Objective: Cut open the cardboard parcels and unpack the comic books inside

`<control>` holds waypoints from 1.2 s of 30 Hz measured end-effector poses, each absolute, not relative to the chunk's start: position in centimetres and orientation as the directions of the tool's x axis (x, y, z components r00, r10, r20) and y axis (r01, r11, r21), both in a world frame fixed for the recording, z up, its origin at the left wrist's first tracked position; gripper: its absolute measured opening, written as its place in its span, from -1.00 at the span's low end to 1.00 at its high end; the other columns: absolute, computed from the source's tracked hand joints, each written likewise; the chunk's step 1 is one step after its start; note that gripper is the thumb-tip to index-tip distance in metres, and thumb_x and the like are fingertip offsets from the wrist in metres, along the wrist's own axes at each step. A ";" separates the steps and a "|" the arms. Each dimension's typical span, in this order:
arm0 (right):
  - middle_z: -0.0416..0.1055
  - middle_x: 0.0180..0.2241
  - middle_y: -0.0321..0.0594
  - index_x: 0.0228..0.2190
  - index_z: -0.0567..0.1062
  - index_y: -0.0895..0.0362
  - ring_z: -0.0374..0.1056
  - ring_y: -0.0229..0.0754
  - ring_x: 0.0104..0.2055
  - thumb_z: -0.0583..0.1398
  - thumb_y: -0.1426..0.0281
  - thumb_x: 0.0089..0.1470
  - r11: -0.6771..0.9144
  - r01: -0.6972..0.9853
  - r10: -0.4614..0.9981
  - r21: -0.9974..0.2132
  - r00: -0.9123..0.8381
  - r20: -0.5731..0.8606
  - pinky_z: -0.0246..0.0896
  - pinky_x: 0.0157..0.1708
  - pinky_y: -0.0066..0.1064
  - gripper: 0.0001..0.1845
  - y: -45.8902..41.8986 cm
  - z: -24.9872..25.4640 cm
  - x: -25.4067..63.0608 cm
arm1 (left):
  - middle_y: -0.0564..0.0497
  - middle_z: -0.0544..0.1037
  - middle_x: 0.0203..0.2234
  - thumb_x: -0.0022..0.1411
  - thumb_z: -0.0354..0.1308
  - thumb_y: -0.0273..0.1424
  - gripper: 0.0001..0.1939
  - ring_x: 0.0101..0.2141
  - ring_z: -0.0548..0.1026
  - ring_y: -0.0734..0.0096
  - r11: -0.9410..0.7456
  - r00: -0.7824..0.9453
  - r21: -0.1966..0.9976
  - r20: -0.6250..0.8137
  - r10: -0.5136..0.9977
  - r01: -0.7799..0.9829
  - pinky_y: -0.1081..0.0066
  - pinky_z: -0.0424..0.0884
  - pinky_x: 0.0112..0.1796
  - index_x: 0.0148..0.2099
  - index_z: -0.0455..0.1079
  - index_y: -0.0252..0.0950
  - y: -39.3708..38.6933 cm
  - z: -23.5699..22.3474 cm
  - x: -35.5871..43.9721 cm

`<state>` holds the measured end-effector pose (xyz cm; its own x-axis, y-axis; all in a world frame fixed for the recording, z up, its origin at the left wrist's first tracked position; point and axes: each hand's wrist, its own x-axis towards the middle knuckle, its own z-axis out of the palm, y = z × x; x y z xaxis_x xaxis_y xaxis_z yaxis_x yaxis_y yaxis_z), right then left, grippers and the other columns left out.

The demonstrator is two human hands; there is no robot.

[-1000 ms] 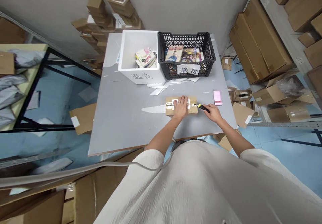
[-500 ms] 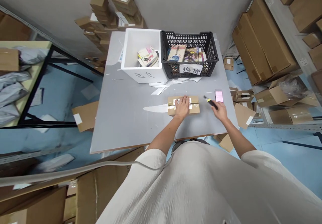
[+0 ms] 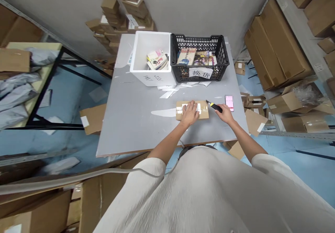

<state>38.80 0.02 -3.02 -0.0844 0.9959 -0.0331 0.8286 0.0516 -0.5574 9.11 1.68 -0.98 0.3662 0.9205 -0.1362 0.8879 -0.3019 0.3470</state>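
A small cardboard box (image 3: 204, 113) with white labels and tape lies on the grey table (image 3: 131, 121). My left hand (image 3: 190, 113) rests on top of it, fingers spread over the labels. In my right hand (image 3: 225, 113) is a black and yellow utility knife (image 3: 215, 106), gripped by its handle. The knife's tip points left, close to the box's upper right corner; whether it touches the cardboard I cannot tell. Just right of that hand lies a phone (image 3: 229, 103) with a pink screen.
Behind the box stand a white foam bin (image 3: 150, 77) and a black plastic crate (image 3: 199, 65), both holding books. Paper scraps (image 3: 169, 92) lie in front of them. Cardboard boxes (image 3: 123, 16) are stacked at the back left. A shelf with grey parcels (image 3: 15, 89) stands on the left.
My right hand has moved left with the utility knife, bringing its tip from beside the box to its right upper corner. My left hand stays on the box. The view has shifted slightly.
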 end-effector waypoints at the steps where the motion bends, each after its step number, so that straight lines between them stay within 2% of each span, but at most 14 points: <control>1: 0.59 0.16 0.12 0.25 0.59 0.10 0.43 0.27 0.21 0.17 0.05 0.43 0.074 0.811 0.993 -0.581 -0.111 -0.029 0.37 0.23 0.05 -0.44 1.0 -2.9 37.8 | -0.30 0.18 0.64 0.61 -0.04 -0.21 -0.37 0.60 0.16 -0.04 -0.307 0.373 0.352 -0.137 0.918 0.884 -0.14 0.08 0.50 0.60 0.27 -0.21 1.4 -0.8 8.5; 5: 0.57 0.25 0.14 0.24 0.57 0.15 0.43 0.24 0.29 0.20 0.14 0.39 0.163 0.780 0.969 -0.604 -0.242 -0.050 0.31 0.33 0.03 -0.46 5.2 -2.5 33.4 | -0.24 0.25 0.61 0.55 0.15 -0.08 -0.38 0.55 0.21 -0.12 -0.314 0.390 0.347 -0.173 0.905 0.883 -0.14 0.10 0.49 0.54 0.34 -0.09 0.5 -0.4 6.1; 8: 0.57 0.29 0.14 0.25 0.56 0.16 0.42 0.25 0.35 0.22 0.20 0.36 0.196 0.786 0.945 -0.586 -0.312 -0.102 0.25 0.37 0.06 -0.47 7.4 -2.6 30.4 | -0.20 0.33 0.56 0.53 0.21 -0.09 -0.45 0.51 0.26 -0.13 -0.329 0.410 0.339 -0.203 0.889 0.881 -0.13 0.14 0.47 0.47 0.41 -0.06 0.4 -0.4 5.0; 11: 0.62 0.24 0.13 0.24 0.57 0.16 0.45 0.28 0.31 0.22 0.22 0.37 0.181 0.803 0.934 -0.568 -0.322 -0.158 0.20 0.38 0.12 -0.48 7.9 -3.0 29.0 | -0.21 0.38 0.52 0.53 0.24 -0.13 -0.50 0.49 0.28 -0.14 -0.325 0.404 0.328 -0.211 0.890 0.887 -0.13 0.17 0.44 0.42 0.46 -0.07 0.5 -0.4 4.6; 17: 0.65 0.21 0.11 0.24 0.59 0.12 0.49 0.32 0.25 0.21 0.19 0.39 0.148 0.809 0.946 -0.569 -0.283 -0.157 0.19 0.34 0.18 -0.49 6.4 -3.5 30.8 | -0.24 0.52 0.32 0.45 0.38 -0.13 -0.49 0.33 0.41 -0.19 -0.395 0.464 0.291 -0.226 0.857 0.871 -0.10 0.26 0.34 0.35 0.50 -0.08 0.7 -0.2 5.2; 23: 0.66 0.18 0.06 0.25 0.57 0.09 0.51 0.29 0.25 0.18 0.09 0.43 0.022 0.804 0.972 -0.595 -0.158 -0.177 0.23 0.37 0.14 -0.47 4.2 -3.5 33.2 | -0.28 0.60 0.20 0.49 0.34 -0.14 -0.62 0.26 0.50 -0.20 -0.475 0.532 0.268 -0.205 0.822 0.838 -0.06 0.29 0.29 0.25 0.54 -0.13 1.0 -0.4 5.6; 27: 0.67 0.17 0.04 0.24 0.56 0.07 0.54 0.27 0.22 0.18 0.07 0.42 -0.080 0.761 0.980 -0.643 -0.057 -0.190 0.30 0.35 0.14 -0.47 2.1 -3.5 34.7 | -0.30 0.72 -0.01 0.55 0.28 -0.07 -0.59 0.07 0.66 -0.14 -0.414 0.470 0.243 -0.259 0.843 0.877 0.02 0.34 0.25 0.19 0.54 -0.25 1.0 -1.0 5.8; 30: 0.68 0.16 0.03 0.25 0.53 0.07 0.57 0.25 0.19 0.19 0.02 0.38 -0.159 0.710 0.979 -0.686 0.022 -0.204 0.41 0.29 0.11 -0.42 0.6 -3.7 35.8 | -0.28 0.76 -0.15 0.61 0.21 -0.10 -0.61 -0.06 0.72 -0.11 -0.366 0.427 0.237 -0.305 0.851 0.900 0.05 0.40 0.15 0.19 0.52 -0.30 1.2 -1.4 6.2; 36: 0.70 0.07 0.06 0.17 0.55 0.07 0.61 0.26 0.10 0.18 -0.07 0.34 -0.273 0.683 0.960 -0.678 0.148 -0.238 0.53 0.10 0.03 -0.39 -1.2 -3.6 37.2 | -0.23 0.74 -0.03 0.58 0.23 -0.32 -0.77 0.01 0.71 -0.07 -0.380 0.471 0.343 -0.238 0.850 0.859 0.10 0.46 0.09 0.19 0.45 -0.23 2.1 -1.9 7.6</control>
<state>37.23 -1.23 -3.58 0.1476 0.9600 -0.2377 0.6825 -0.2728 -0.6780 7.59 2.06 -1.95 0.4707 0.8497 -0.2375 0.8591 -0.3800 0.3428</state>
